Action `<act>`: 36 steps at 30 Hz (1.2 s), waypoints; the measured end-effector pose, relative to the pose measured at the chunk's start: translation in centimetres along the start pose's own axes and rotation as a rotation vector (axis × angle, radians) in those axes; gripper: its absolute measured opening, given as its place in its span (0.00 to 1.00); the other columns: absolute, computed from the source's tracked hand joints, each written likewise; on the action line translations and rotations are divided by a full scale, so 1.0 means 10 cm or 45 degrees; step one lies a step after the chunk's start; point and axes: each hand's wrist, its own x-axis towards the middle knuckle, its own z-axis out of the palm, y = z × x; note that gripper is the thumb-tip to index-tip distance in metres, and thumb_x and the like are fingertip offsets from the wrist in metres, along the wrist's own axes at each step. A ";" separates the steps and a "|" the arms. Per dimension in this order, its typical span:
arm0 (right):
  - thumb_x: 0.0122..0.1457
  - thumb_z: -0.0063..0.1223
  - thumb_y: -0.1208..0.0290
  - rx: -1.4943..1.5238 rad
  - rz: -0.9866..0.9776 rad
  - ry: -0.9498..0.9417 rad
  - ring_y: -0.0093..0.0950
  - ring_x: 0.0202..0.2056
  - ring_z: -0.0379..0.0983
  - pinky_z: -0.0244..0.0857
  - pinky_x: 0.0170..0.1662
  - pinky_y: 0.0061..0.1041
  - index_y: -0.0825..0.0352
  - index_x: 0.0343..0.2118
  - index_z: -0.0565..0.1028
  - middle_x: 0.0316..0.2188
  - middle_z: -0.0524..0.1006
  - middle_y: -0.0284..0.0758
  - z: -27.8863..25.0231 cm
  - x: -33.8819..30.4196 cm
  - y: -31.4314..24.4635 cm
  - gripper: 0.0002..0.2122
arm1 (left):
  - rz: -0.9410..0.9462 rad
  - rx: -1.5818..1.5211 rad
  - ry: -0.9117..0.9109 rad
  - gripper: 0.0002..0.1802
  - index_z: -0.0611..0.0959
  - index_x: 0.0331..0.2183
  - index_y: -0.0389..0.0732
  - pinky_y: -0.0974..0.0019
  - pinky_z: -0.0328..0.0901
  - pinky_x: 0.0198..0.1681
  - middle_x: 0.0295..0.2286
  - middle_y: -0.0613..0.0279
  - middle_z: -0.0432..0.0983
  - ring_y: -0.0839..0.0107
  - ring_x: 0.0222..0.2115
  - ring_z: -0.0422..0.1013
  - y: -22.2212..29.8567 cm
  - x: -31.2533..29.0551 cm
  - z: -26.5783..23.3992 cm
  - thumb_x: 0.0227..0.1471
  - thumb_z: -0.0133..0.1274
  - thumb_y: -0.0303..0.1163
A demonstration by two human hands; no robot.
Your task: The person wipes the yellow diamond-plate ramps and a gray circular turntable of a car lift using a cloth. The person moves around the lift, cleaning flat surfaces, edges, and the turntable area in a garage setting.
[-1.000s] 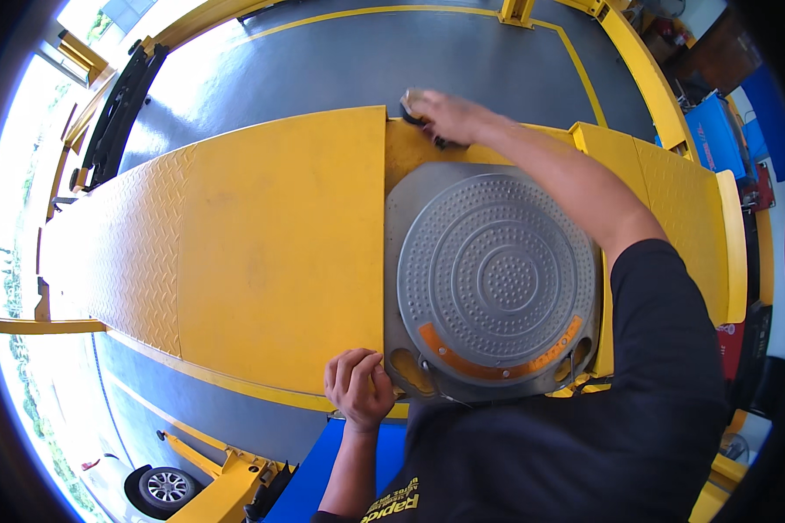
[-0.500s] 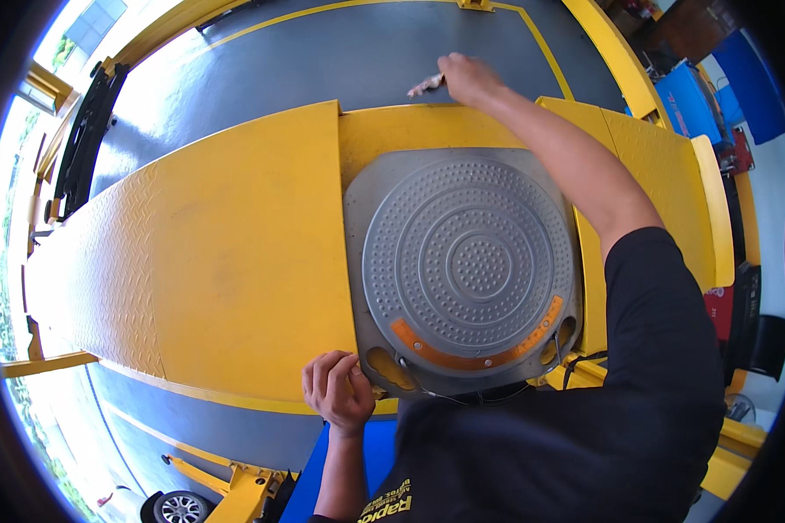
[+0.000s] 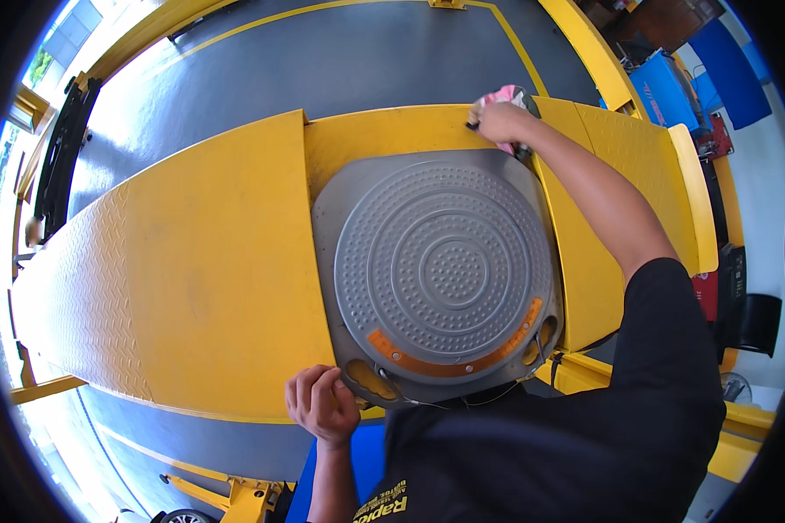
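Right arm point(image 3: 604, 193) stretched forward, right fingers point(image 3: 490, 125) closed round a pinkish cloth point(image 3: 506, 92); left fingers point(image 3: 303, 394) loosely half-curled, empty

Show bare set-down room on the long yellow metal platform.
Free: flat yellow metal panel, between the yellow tread-patterned metal section and the grey, round-topped dimpled metal plate. The plate's top is bare too.
Crowded: plate's far right corner, with right hand and crumpled pink-and-dark cloth; panel's near right corner, with left hand.
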 end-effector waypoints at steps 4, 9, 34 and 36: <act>0.60 0.55 0.61 0.867 0.126 0.719 0.49 0.45 0.81 0.74 0.50 0.41 0.70 0.41 0.81 0.38 0.84 0.51 -0.31 0.36 0.22 0.16 | -0.014 0.003 0.016 0.08 0.84 0.32 0.41 0.55 0.69 0.40 0.32 0.58 0.81 0.56 0.34 0.75 -0.01 -0.01 0.01 0.46 0.57 0.20; 0.60 0.52 0.68 0.161 -0.297 0.964 0.49 0.42 0.80 0.73 0.47 0.45 0.69 0.35 0.78 0.35 0.81 0.48 -0.47 0.03 0.01 0.09 | -0.028 -0.002 0.025 0.08 0.84 0.32 0.41 0.55 0.69 0.40 0.32 0.58 0.81 0.56 0.34 0.75 -0.02 -0.04 0.01 0.46 0.57 0.21; 0.65 0.54 0.67 0.734 -0.033 1.006 0.52 0.48 0.80 0.74 0.51 0.48 0.62 0.55 0.73 0.51 0.79 0.55 -0.06 0.31 0.05 0.16 | -0.010 -0.031 -0.036 0.08 0.83 0.34 0.38 0.54 0.69 0.41 0.32 0.53 0.79 0.54 0.35 0.74 -0.04 -0.02 0.01 0.49 0.54 0.21; 0.63 0.59 0.67 0.405 -0.281 1.258 0.57 0.51 0.76 0.72 0.53 0.49 0.62 0.63 0.66 0.54 0.77 0.58 -0.31 0.48 0.21 0.26 | -0.014 -0.019 -0.054 0.08 0.83 0.34 0.39 0.54 0.70 0.42 0.32 0.55 0.80 0.54 0.35 0.75 -0.04 -0.05 0.01 0.49 0.54 0.22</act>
